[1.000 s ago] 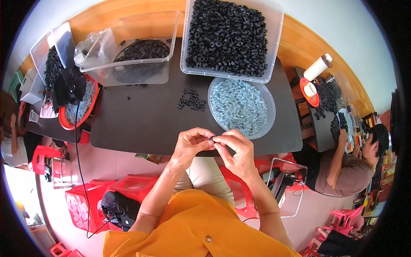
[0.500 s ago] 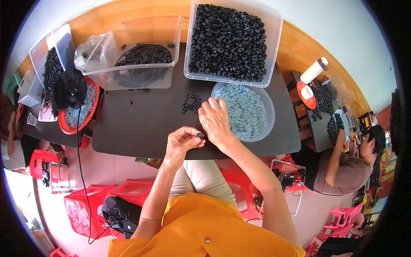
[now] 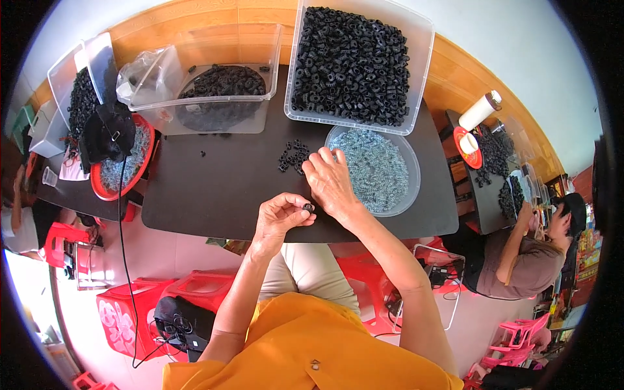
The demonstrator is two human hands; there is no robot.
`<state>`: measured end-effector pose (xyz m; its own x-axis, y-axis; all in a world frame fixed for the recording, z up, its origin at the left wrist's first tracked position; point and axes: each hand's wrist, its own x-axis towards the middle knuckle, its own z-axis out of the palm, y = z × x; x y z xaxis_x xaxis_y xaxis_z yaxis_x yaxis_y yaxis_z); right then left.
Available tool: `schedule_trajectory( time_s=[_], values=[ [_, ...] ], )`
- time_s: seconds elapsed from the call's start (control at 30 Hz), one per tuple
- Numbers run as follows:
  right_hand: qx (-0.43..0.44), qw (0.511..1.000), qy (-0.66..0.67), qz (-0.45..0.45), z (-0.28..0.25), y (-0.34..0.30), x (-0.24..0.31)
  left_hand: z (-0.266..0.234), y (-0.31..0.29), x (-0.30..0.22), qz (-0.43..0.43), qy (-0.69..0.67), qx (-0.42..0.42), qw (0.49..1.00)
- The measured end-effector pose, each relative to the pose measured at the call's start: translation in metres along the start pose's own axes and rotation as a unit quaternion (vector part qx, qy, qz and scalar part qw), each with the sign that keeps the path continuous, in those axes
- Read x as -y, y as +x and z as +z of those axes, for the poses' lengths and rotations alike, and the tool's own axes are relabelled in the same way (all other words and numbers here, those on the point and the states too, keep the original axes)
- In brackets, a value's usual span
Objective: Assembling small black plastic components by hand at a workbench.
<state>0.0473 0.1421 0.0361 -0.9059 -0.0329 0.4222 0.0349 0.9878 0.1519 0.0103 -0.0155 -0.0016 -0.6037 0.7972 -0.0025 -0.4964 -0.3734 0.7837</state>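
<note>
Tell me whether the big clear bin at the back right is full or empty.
Nearly full: the clear bin holds small black ring-shaped parts heaped across its whole floor, close to the rim.

Orange shirt; beige trousers

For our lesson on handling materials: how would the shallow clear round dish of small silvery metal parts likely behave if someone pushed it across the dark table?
The round dish looks thin clear plastic, so it would probably flex slightly. Its heap of small silvery parts likely makes it heavy for its size. Being shallow and wide, it seems unlikely to tip, probably sliding flat on the smooth dark table.
</note>
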Motion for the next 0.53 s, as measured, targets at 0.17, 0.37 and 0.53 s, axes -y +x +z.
schedule_trajectory(
  time_s=[0.17, 0.37, 0.53],
  values=[
    [-0.001, 1.000, -0.015, -0.011, 0.0040, -0.0008, -0.0029, 0.0012, 0.0004, -0.0016, -0.005, -0.002, 0.000, 1.000],
    [0.013, 0.999, 0.034, -0.014, 0.0019, 0.0008, 0.0022, 0.0012, 0.0002, -0.0024, -0.006, -0.012, 0.002, 1.000],
    [0.010, 0.999, 0.042, -0.003, 0.0054, 0.0024, 0.0038, -0.0001, -0.0007, -0.0025, -0.008, -0.013, 0.002, 1.000]
  ],
)
